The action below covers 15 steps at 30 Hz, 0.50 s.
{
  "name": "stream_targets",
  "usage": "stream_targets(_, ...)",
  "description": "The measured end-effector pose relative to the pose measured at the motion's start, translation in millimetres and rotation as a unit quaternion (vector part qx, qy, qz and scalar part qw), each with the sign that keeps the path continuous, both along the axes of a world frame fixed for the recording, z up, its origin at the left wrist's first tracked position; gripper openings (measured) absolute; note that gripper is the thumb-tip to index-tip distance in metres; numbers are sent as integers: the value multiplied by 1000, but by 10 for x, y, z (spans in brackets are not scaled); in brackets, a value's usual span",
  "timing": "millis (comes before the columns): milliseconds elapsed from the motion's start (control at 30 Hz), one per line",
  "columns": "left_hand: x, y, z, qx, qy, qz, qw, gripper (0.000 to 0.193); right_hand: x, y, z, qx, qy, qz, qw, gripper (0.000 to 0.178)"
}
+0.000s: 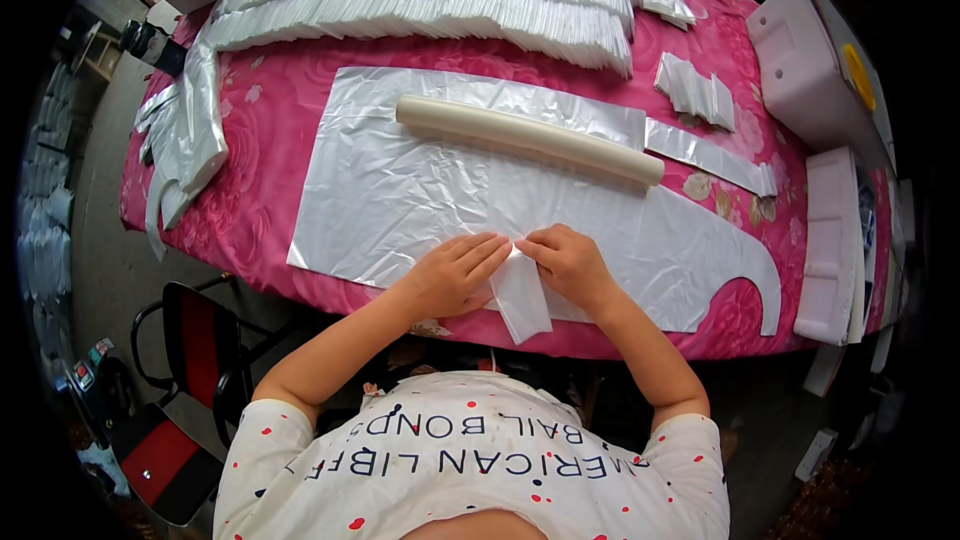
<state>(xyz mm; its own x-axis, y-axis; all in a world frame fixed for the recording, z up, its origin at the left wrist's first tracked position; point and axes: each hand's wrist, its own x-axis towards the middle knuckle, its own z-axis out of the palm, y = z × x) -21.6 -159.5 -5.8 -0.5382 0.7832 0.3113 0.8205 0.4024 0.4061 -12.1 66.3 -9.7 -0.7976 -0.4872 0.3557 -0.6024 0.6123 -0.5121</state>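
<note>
My left hand [462, 272] and my right hand [568, 262] meet at the near middle of a flat pile of white plastic bags [380, 190]. Between them is a narrow folded plastic bag [523, 308], its loose end hanging toward me. The right fingertips pinch its upper end. My left fingers lie close together along its left side, the thumb hidden beneath. A long cream-coloured tube [530, 138] lies slantwise across the pile, beyond both hands. The pile's right end has a curved cut-out forming a handle.
Rows of folded white bags [430, 0] fill the far side of the pink floral tablecloth [270, 140]. A small bundle [695, 90] and a folded strip [710, 155] lie at right, near foam boxes [810, 60]. Loose bags [190, 150] drape at left, above a red-and-black chair [195, 340].
</note>
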Motion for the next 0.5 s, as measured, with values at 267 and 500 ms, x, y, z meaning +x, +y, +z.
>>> stream_targets(267,-3,11,-134,43,-17,10,999,52,62,6,5,-60,-30,-15,998,22)
stream_targets(500,-74,170,47,258,-369,211,867,51,-132,-87,203,-95,-295,-186,933,17)
